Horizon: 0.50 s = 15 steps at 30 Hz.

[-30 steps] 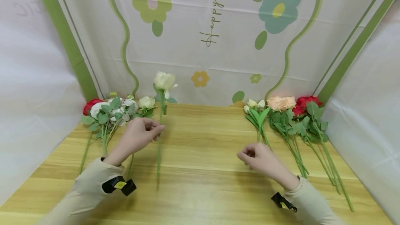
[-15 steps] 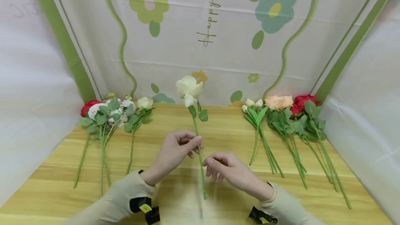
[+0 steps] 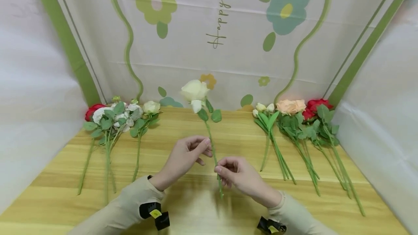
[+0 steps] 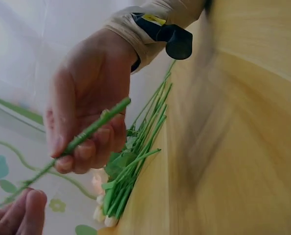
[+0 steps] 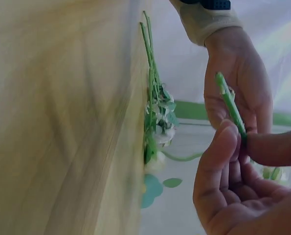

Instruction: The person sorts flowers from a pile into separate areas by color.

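Note:
A white rose [image 3: 195, 90] with a long green stem [image 3: 209, 130] is held up over the table, its bloom leaning to the left. My left hand [image 3: 184, 159] pinches the stem around its middle between thumb and fingers. Lower down, my right hand [image 3: 243, 177] grips the same stem near its end, thumb against the curled fingers. The cut end of the stem [image 4: 121, 104] sticks out past the right hand [image 4: 94, 98] in the left wrist view. In the right wrist view, the stem end [image 5: 226, 93] rises above the right thumb and forefinger.
At the left lie a red flower [image 3: 94, 111], white flowers [image 3: 128, 113] and a cream rose [image 3: 151, 107]. White tulips [image 3: 262, 108], a peach flower [image 3: 290, 107] and red roses [image 3: 313, 110] lie at the right. A printed cloth [image 3: 189, 46] stands behind the wooden table [image 3: 183, 206].
My left hand has carried the white rose from the left to the middle. My right hand has come in leftward and taken hold of the lower stem. The bloom now tilts more left.

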{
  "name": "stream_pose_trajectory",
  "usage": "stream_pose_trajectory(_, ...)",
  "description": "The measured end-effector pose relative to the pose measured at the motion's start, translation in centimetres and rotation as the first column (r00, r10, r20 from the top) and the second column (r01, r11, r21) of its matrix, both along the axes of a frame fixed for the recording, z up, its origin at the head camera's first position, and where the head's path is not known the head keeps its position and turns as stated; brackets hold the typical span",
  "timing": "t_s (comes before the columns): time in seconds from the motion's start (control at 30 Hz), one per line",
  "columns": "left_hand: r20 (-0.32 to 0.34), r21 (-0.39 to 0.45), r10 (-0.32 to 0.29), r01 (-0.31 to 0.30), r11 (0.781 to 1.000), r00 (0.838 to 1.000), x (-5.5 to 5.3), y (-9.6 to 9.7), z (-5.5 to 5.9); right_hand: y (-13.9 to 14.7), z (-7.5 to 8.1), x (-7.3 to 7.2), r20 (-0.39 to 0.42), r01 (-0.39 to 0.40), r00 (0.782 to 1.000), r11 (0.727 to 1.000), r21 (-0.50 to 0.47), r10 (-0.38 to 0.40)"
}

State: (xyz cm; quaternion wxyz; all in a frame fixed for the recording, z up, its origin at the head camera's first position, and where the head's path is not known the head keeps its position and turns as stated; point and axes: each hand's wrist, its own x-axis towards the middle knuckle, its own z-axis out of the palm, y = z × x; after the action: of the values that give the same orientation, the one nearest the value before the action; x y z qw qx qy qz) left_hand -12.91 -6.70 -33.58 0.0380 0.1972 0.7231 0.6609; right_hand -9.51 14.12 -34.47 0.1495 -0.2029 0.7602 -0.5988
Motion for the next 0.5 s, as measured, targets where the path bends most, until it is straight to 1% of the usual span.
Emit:
stream_pose_trajectory(0.1, 0.061, 0.004, -0.01, 0.01, 1.0, 0.998, -0.4, -0.1, 0.0, 0.8, -0.2, -1.5, 0.043, 0.115, 0.992, 0.992, 0.047, -0.117)
stream_pose_trajectory(0.17, 0.077, 0.0, -0.009, 0.009, 1.0, 0.997, -0.7, -0.2, 0.0, 1.4, -0.3, -3.0, 0.058, 0.189, 0.979, 0.975, 0.113, -0.197)
stream_pose_trajectory(0.27, 0.076, -0.027, -0.019, 0.021, 0.999, 0.997, -0.8, -0.5, 0.1, 2.4, -0.3, -5.4, 0.074, 0.266, 0.955, 0.94, 0.213, -0.287)
stream_pose_trajectory(0.4, 0.06, -0.057, -0.06, 0.064, 0.996, 0.996, -0.7, -0.8, 0.3, 3.9, -0.3, -8.0, 0.085, 0.299, 0.937, 0.904, 0.306, -0.339)
stream_pose_trajectory(0.5, 0.064, -0.072, -0.087, 0.091, 0.993, 0.994, -0.6, -1.0, 0.4, 4.8, -0.5, -9.2, 0.08, 0.306, 0.932, 0.883, 0.357, -0.355)
